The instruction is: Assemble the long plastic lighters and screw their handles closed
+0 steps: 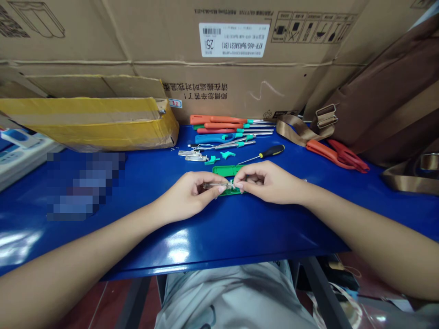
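Between the thumb and fingers of my left hand [187,196] is a clear tube-shaped lighter fuel tank [214,185], lying roughly level and pointing right. My right hand [270,183] is closed in a pinch at the tank's right end, beside a small pale fitting [232,184]; its fingers hide what they grip. Behind and under the fingertips lie green lighter casing halves [226,171], partly covered by both hands. Just beyond them are teal triggers [212,160], more clear tanks [195,156] and a black-and-yellow screwdriver [272,151].
Several long-necked lighters [219,119] in orange, red and blue are piled against a large cardboard box [240,82]. An open yellow-taped carton [137,123] stands at left. Orange-red casings [331,155] and a brown strap [295,128] lie right on the blue table [219,237].
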Action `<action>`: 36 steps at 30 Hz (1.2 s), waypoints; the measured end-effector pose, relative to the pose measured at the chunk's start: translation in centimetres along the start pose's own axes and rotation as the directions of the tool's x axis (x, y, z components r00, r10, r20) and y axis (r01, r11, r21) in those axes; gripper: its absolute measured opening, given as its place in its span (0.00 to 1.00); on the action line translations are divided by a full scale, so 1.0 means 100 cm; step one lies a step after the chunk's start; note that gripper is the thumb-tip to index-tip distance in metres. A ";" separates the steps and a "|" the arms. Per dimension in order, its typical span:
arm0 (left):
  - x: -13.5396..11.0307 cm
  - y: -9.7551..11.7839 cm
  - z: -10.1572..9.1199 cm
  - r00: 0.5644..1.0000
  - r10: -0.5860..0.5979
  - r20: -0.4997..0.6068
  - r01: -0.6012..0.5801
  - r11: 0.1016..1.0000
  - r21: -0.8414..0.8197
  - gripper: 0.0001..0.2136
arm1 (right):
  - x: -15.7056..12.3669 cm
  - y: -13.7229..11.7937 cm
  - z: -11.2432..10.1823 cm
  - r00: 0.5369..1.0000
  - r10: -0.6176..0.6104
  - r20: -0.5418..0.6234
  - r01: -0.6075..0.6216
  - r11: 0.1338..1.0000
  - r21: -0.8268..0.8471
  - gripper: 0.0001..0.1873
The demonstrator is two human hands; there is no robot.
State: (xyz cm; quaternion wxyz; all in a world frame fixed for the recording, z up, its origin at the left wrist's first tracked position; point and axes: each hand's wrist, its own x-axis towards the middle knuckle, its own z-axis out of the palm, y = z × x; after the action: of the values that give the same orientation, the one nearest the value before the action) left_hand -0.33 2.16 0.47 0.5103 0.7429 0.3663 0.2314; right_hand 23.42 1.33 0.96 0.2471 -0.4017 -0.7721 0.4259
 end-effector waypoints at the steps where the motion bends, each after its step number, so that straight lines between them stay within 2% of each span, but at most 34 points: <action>1: 0.000 0.000 0.000 1.000 0.006 0.005 -0.006 1.000 0.005 0.17 | 0.000 0.000 0.000 1.000 0.001 0.005 -0.001 1.000 0.005 0.08; 9: -0.002 0.004 0.001 1.000 -0.002 -0.010 0.002 1.000 0.026 0.17 | 0.000 0.003 -0.001 0.999 -0.033 0.013 0.033 0.999 0.003 0.08; 16: -0.001 0.006 -0.001 0.999 -0.010 -0.040 0.010 1.000 0.012 0.18 | 0.002 -0.001 -0.006 1.000 0.028 0.002 -0.028 0.999 0.016 0.11; 24: -0.002 0.004 -0.003 0.999 0.010 -0.032 -0.009 1.000 0.030 0.17 | 0.000 -0.003 -0.004 1.000 -0.010 -0.019 0.010 1.000 -0.013 0.11; 36: -0.002 0.002 -0.003 0.997 0.071 0.005 -0.071 0.996 0.061 0.15 | -0.001 0.001 -0.003 0.998 -0.063 0.019 0.064 0.998 -0.020 0.10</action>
State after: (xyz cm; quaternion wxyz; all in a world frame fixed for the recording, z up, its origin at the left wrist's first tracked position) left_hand -0.60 2.19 0.83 0.4791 0.7712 0.3458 0.2370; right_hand 23.71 1.39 1.06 0.2493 -0.3756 -0.7911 0.4134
